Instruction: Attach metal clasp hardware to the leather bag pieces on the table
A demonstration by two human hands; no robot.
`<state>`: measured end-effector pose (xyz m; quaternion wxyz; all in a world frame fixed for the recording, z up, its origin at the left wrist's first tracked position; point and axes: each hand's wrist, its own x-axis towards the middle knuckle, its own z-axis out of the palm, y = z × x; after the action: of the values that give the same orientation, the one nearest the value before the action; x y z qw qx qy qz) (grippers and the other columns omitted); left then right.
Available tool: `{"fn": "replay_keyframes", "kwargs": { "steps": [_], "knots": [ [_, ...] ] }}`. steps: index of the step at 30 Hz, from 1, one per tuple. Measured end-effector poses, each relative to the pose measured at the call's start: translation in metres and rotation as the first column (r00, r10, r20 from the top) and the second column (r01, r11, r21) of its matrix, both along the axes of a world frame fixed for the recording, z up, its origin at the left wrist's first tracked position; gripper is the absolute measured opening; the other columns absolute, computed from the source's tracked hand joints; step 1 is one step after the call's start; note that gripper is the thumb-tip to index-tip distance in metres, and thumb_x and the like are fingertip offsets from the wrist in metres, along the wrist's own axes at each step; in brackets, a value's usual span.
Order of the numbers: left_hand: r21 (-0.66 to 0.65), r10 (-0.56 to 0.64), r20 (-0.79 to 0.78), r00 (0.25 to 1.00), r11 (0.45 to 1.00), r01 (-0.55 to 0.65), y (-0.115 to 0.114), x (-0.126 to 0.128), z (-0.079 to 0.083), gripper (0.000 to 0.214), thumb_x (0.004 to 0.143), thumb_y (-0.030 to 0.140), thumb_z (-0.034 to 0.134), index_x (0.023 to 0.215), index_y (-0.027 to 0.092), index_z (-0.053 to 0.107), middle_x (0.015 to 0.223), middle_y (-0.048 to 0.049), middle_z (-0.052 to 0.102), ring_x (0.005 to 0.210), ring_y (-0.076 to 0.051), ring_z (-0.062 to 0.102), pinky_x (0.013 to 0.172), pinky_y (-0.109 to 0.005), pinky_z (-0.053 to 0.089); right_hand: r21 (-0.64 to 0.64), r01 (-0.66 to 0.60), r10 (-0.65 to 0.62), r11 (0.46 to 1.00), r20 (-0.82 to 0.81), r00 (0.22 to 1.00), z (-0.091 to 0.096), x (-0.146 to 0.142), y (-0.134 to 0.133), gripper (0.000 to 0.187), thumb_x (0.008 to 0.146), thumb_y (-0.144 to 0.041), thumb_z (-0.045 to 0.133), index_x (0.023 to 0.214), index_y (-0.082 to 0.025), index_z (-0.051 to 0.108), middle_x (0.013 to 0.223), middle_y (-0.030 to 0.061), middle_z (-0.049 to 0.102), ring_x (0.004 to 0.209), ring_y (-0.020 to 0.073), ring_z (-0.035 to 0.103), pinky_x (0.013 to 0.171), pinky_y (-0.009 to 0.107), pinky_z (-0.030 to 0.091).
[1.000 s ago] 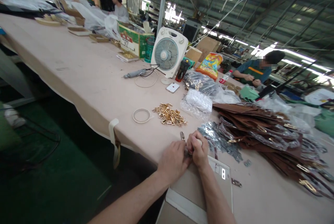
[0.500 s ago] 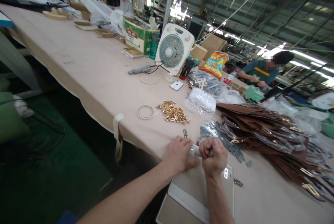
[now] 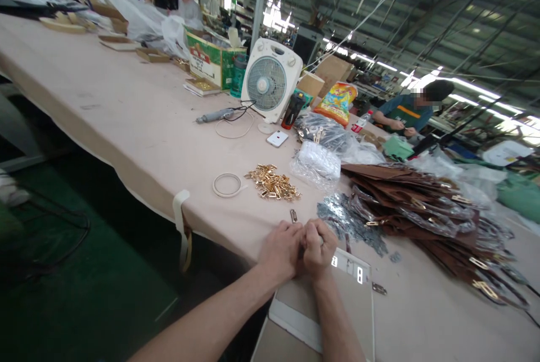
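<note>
My right hand [image 3: 318, 249] is a fist around a tool with a pale handle [image 3: 321, 240]; its working end is hidden. Pressed close beside it, my left hand [image 3: 279, 246] bends its fingers over the far left corner of a beige flat panel [image 3: 352, 311], and its thumb is covered. A shiny metal fitting [image 3: 359, 275] with two slots sits at the panel's far right corner. One small dark metal plate [image 3: 294, 215] lies just beyond my left hand, another metal plate [image 3: 378, 289] right of the panel.
Gold clasps [image 3: 274, 183] are heaped beside a tape roll [image 3: 226, 184]. Silver plates [image 3: 354, 224] lie by stacked brown pieces [image 3: 405, 196] with metal fittings. Farther off are a phone [image 3: 277, 138], a fan [image 3: 270, 80] and a corded tool [image 3: 215, 116]. A co-worker [image 3: 415, 108] sits across the table.
My right fist has moved left with the tool, from over the panel to against my left hand. My left hand stays at the corner. The view has shifted slightly.
</note>
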<state>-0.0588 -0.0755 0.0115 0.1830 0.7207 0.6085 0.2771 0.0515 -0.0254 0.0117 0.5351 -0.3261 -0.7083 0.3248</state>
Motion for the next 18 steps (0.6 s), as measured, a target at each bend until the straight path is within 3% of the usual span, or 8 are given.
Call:
{"fn": "replay_keyframes", "kwargs": {
  "steps": [5, 8, 14, 18],
  "knots": [
    [-0.006, 0.019, 0.047, 0.999, 1.000, -0.019, -0.001, -0.001, -0.001, 0.047, 0.082, 0.052, 0.079, 0.119, 0.027, 0.062, 0.128, -0.0026, 0.066, 0.117, -0.028, 0.052, 0.098, -0.040, 0.050, -0.205, -0.054, -0.006, 0.977, -0.280, 0.960, 0.028, -0.002, 0.012, 0.043, 0.103, -0.040, 0.057, 0.066, -0.023, 0.043, 0.054, -0.0079, 0.038, 0.040, 0.0079, 0.032, 0.038, 0.022, 0.025],
    [-0.010, 0.033, 0.043, 0.999, 0.999, -0.033, -0.001, -0.001, -0.001, 0.053, 0.082, 0.060, 0.078, 0.119, 0.027, 0.062, 0.128, -0.0032, 0.065, 0.118, -0.029, 0.053, 0.097, -0.040, 0.050, -0.167, -0.098, 0.020, 0.981, -0.415, 0.909, 0.046, -0.003, 0.011, 0.040, 0.102, -0.039, 0.058, 0.068, -0.022, 0.044, 0.054, -0.0087, 0.036, 0.040, 0.0073, 0.032, 0.037, 0.020, 0.024],
    [0.015, 0.032, 0.048, 0.998, 0.999, -0.032, -0.003, -0.001, -0.003, 0.047, 0.083, 0.049, 0.079, 0.121, 0.026, 0.063, 0.127, -0.0034, 0.066, 0.115, -0.027, 0.054, 0.097, -0.038, 0.050, -0.245, -0.065, 0.004, 0.967, -0.241, 0.971, 0.031, -0.008, 0.008, 0.047, 0.101, -0.045, 0.060, 0.065, -0.022, 0.043, 0.052, -0.0069, 0.040, 0.042, 0.0080, 0.035, 0.039, 0.021, 0.027],
    [0.013, 0.057, 0.048, 0.997, 0.998, -0.057, -0.003, 0.000, -0.004, 0.052, 0.082, 0.057, 0.079, 0.123, 0.027, 0.063, 0.127, -0.0041, 0.066, 0.115, -0.028, 0.054, 0.096, -0.040, 0.051, -0.238, -0.118, 0.034, 0.964, -0.331, 0.943, 0.036, -0.005, 0.010, 0.043, 0.101, -0.043, 0.060, 0.068, -0.023, 0.042, 0.053, -0.0082, 0.037, 0.041, 0.0076, 0.032, 0.038, 0.020, 0.026]
  ]
}}
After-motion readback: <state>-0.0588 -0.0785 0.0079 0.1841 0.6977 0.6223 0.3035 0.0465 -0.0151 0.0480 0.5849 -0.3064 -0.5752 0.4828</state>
